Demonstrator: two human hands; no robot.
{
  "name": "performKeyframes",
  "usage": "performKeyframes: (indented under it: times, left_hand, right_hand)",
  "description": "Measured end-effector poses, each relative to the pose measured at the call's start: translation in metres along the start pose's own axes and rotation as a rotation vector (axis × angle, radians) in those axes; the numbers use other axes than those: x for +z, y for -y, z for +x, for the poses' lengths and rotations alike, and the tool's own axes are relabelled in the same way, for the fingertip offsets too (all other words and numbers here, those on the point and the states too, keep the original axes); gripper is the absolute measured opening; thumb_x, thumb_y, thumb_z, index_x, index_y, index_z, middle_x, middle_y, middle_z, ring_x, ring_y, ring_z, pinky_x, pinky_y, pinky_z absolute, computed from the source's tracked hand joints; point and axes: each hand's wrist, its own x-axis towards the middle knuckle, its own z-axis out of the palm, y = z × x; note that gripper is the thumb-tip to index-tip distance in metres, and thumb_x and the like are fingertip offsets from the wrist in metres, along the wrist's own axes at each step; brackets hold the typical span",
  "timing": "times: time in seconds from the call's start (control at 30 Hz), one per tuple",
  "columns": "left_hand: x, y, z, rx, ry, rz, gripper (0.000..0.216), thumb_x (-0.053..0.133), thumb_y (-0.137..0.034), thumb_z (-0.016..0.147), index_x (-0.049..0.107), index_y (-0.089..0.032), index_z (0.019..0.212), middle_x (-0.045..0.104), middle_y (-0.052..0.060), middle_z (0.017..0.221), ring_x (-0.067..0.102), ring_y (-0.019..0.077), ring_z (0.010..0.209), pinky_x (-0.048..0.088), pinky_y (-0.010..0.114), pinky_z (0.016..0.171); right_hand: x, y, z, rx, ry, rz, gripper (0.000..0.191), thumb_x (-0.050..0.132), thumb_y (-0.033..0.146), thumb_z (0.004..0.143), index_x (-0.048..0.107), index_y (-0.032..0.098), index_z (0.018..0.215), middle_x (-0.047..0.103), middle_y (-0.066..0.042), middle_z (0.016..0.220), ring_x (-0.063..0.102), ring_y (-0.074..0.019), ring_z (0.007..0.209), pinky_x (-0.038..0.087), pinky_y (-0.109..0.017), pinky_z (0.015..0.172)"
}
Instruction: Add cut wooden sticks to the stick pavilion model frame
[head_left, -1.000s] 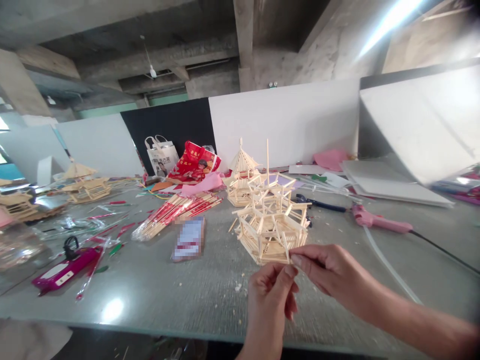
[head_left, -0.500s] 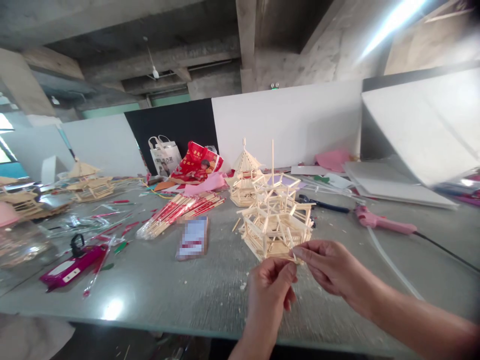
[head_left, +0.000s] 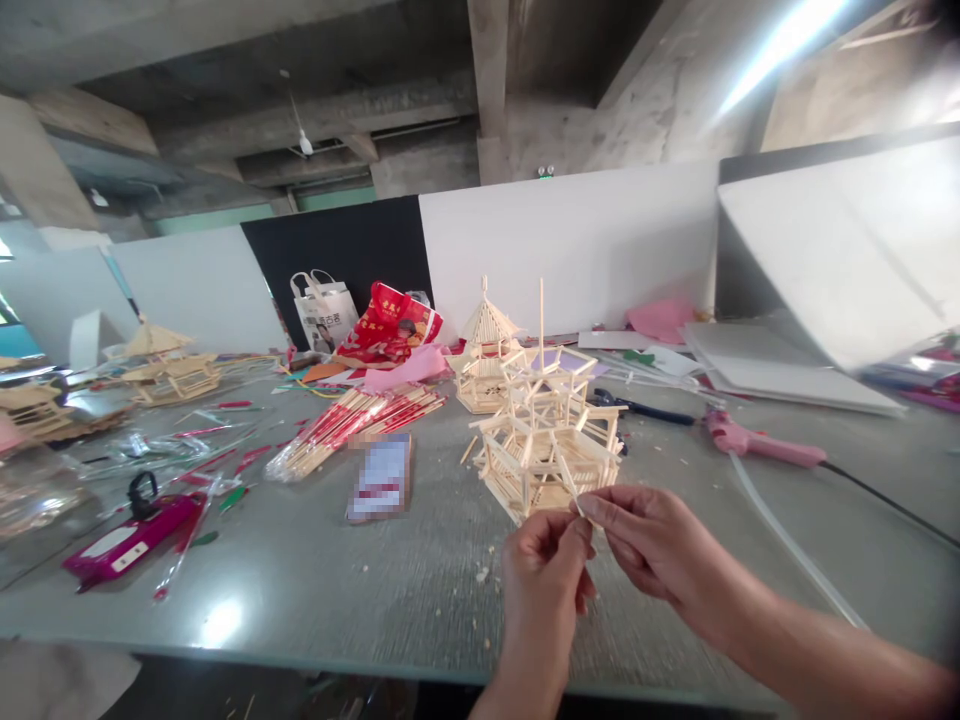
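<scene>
Both my hands are together at the near side of a pavilion model built of thin wooden sticks (head_left: 536, 455). My left hand (head_left: 541, 575) is closed, its thumb and forefinger pinching the lower end of a thin wooden stick (head_left: 568, 474). Just right of it, my right hand (head_left: 654, 540) pinches the same stick with thumb and fingertips. The stick slants up and left in front of the model; my fingers cover its lower end. I cannot tell whether its upper end touches the frame. One tall stick (head_left: 541, 320) rises upright from the model's top.
Behind stands a roofed stick pavilion (head_left: 489, 335). A pink glue gun (head_left: 765, 440) and dark-handled pliers (head_left: 652, 411) lie right. To the left are a phone (head_left: 381, 478), bundled sticks (head_left: 337, 430) and a magenta power strip (head_left: 135, 535). White boards (head_left: 787, 370) lie at the back right.
The pinched stick now leans left and shows more of its length above my fingers. My hands stay close together, with my right fingertips slightly nearer the left ones. The view has shifted a little.
</scene>
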Motion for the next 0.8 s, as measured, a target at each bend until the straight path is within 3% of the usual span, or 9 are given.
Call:
performKeyframes:
  times: [0.2, 0.4, 0.8]
  left_hand:
    - [-0.013, -0.014, 0.004, 0.078, -0.073, 0.163, 0.021, 0.06, -0.033, 0.078, 0.059, -0.013, 0.071, 0.05, -0.004, 0.055, 0.04, 0.0047, 0.039, 0.028, 0.016, 0.036]
    - [-0.023, -0.017, 0.022, 0.066, -0.034, 0.27, 0.018, 0.06, -0.031, 0.076, 0.061, -0.014, 0.071, 0.052, -0.003, 0.054, 0.042, 0.006, 0.039, 0.03, 0.016, 0.035]
    - [-0.016, -0.019, 0.03, 0.095, -0.002, 0.261, 0.02, 0.058, -0.032, 0.077, 0.059, -0.015, 0.066, 0.05, -0.004, 0.05, 0.039, 0.0054, 0.038, 0.03, 0.016, 0.036]
  right_hand:
    - [-0.009, -0.011, -0.008, -0.118, -0.013, -0.184, 0.044, 0.055, 0.052, 0.079, 0.061, 0.013, 0.096, 0.033, 0.009, 0.041, 0.026, -0.0051, 0.036, 0.019, -0.018, 0.035]
    - [-0.024, -0.021, -0.015, -0.171, 0.011, -0.41, 0.039, 0.05, 0.049, 0.085, 0.065, 0.017, 0.101, 0.036, 0.005, 0.051, 0.031, -0.0066, 0.043, 0.022, -0.019, 0.039]
    - [-0.033, -0.037, -0.013, -0.151, 0.021, -0.5, 0.043, 0.044, 0.051, 0.087, 0.063, 0.016, 0.104, 0.035, 0.004, 0.056, 0.031, -0.008, 0.047, 0.022, -0.021, 0.043]
